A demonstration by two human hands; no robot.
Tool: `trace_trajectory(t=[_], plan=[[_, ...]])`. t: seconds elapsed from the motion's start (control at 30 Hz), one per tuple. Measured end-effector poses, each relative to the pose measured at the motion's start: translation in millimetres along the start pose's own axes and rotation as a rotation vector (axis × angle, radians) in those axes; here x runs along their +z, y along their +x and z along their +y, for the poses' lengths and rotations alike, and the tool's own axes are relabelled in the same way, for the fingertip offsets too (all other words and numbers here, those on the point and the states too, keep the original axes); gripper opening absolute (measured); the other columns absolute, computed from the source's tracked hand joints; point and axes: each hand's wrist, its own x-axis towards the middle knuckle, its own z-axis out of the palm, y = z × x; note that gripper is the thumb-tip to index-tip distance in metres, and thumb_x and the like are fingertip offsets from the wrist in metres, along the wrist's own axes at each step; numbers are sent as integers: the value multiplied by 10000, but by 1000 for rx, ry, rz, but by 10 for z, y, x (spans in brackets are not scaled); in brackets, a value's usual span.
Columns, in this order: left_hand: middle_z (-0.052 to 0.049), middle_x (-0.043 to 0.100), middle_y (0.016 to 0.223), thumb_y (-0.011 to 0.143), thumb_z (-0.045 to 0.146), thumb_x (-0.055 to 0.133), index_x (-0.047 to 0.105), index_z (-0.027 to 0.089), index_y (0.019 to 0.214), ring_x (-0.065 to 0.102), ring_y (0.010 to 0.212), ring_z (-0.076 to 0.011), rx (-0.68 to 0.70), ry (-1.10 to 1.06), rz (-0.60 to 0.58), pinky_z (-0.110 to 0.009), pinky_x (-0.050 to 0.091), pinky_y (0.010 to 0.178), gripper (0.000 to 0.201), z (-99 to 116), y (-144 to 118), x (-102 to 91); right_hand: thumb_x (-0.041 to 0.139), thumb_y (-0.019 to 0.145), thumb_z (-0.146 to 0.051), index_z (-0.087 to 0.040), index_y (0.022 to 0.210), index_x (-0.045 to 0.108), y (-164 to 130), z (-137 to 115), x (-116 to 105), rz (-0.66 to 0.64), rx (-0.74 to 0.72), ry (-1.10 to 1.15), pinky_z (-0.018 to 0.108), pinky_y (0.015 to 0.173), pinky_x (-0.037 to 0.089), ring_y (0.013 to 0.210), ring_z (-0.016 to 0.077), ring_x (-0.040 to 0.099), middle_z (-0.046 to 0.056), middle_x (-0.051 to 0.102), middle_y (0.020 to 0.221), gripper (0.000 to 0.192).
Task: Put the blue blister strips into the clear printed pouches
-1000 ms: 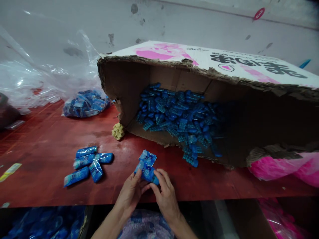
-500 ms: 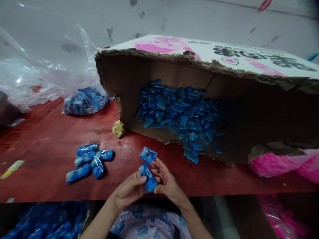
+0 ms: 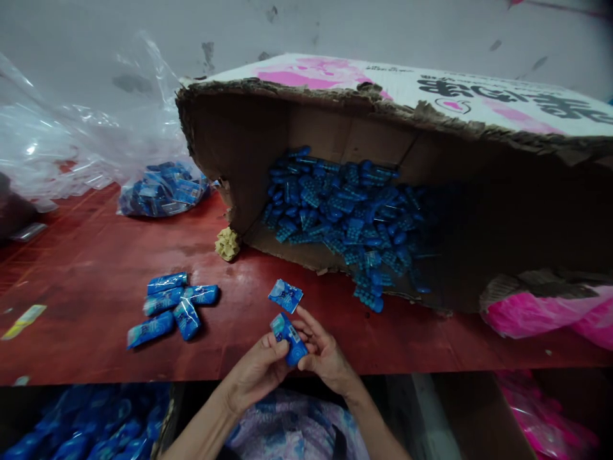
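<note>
Both hands meet at the near edge of the table point(image 3: 71, 332) around one small blue packet point(image 3: 289, 337): the left hand point(image 3: 256, 369) pinches its lower left side between thumb and fingers, and the right hand point(image 3: 322, 352) closes on its right side, so each grip is clenched on the same packet, which is held just above the table edge. The packet's long axis runs from upper left to lower right, tilted toward the right hand. Just beyond the fingertips, apart from them, a second, flatter blue sachet point(image 3: 285, 296) lies on the red surface, nearer the right hand's fingers than the left's. Further to the left, well apart from the hands, a loose cluster of filled blue packets point(image 3: 170, 308) lies touching one another. Behind, a torn cardboard box point(image 3: 383, 96) lies on its side with its opening facing the person; inside it is a heap of small blue pieces point(image 3: 345, 217), some spilling to the box's front lip. At the box's left corner sits a small yellowish crumpled lump point(image 3: 227, 243). Far left, a clear plastic bag point(image 3: 163, 188) holds more blue packets, and a pink bag point(image 3: 541, 313) rests at the right. Below the table edge, more blue packets show in a bin point(image 3: 71, 428).
</note>
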Motion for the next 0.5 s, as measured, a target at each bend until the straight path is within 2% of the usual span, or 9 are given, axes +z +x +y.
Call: trace_trajectory(t=[0.1,0.17,0.23,0.3,0.37,0.4,0.47,0.5], plan=[[-75,719,809,696,251,658,674,130,825,657,766,-175,58,-90,133,-281,491,753,177,-122,19,50,573,757,-496,-285,1325,335,-6,55,31,76,-60,-139,316,803,484,977,195,589,62,573,1148,651],[-84,719,800,745,276,603,668,129,832,663,755,-187,74,-129,232,-312,501,757,183,-98,15,40,539,810,-427,-277,1309,363,19,48,38,122,-99,-290,296,777,498,901,169,611,45,598,1098,549],[-80,718,755,784,311,542,661,143,779,668,761,-211,154,-193,340,-353,510,758,205,55,-23,-29,548,824,-328,-260,1257,440,72,10,25,166,-144,-528,288,787,494,892,163,605,43,608,1071,451],[-74,718,734,807,382,478,649,165,754,666,801,-234,330,-300,428,-383,519,751,281,303,-102,-148,556,818,-242,-247,1181,518,153,-36,-3,209,-190,-803,304,822,473,945,176,577,49,608,1066,365],[-100,717,862,775,526,435,632,165,934,655,861,-245,524,-394,454,-389,532,737,441,555,-203,-275,552,814,-206,-243,1122,556,255,-64,-30,264,-214,-1043,330,832,452,960,194,554,51,609,1045,310],[-116,708,916,748,561,446,605,154,1022,651,876,-245,578,-424,454,-373,537,728,516,650,-251,-326,550,815,-206,-244,1106,561,311,-65,-37,292,-211,-1139,342,820,446,946,203,549,52,611,1035,293],[-128,704,932,771,507,461,562,148,1112,657,857,-237,586,-438,460,-360,541,711,505,730,-315,-383,549,818,-214,-248,1068,572,422,-40,-32,345,-166,-1315,355,766,440,899,218,541,56,611,1020,253],[-120,713,886,802,431,461,565,149,1108,664,824,-230,542,-416,464,-360,541,704,429,711,-324,-385,543,821,-211,-248,1032,584,472,-17,-22,367,-139,-1386,358,740,434,880,224,536,61,612,1007,218]])
